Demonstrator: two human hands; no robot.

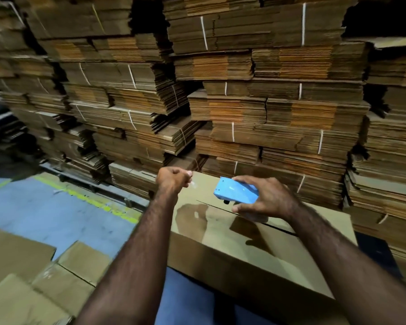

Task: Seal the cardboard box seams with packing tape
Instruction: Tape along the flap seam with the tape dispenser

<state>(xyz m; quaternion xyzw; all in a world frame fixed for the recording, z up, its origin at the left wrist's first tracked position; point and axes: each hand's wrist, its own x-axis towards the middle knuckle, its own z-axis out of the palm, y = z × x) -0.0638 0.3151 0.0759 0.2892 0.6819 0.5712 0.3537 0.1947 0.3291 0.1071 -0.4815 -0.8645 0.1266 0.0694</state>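
A closed cardboard box (220, 249) lies in front of me, its top seam (263, 219) running as a dark slit from centre to right. My right hand (270, 198) grips a light blue tape dispenser (234, 191) just above the seam. My left hand (174, 179) is curled over the box's far left corner, pinching the free end of clear tape (192, 182). A glossy patch of clear tape (192, 214) shines on the box top between both hands.
Bundled stacks of flat cardboard (244, 102) form a wall right behind the box. More boxes (45, 277) lie at lower left. The blue floor (45, 207) with a yellow line (99, 200) stretches to the left.
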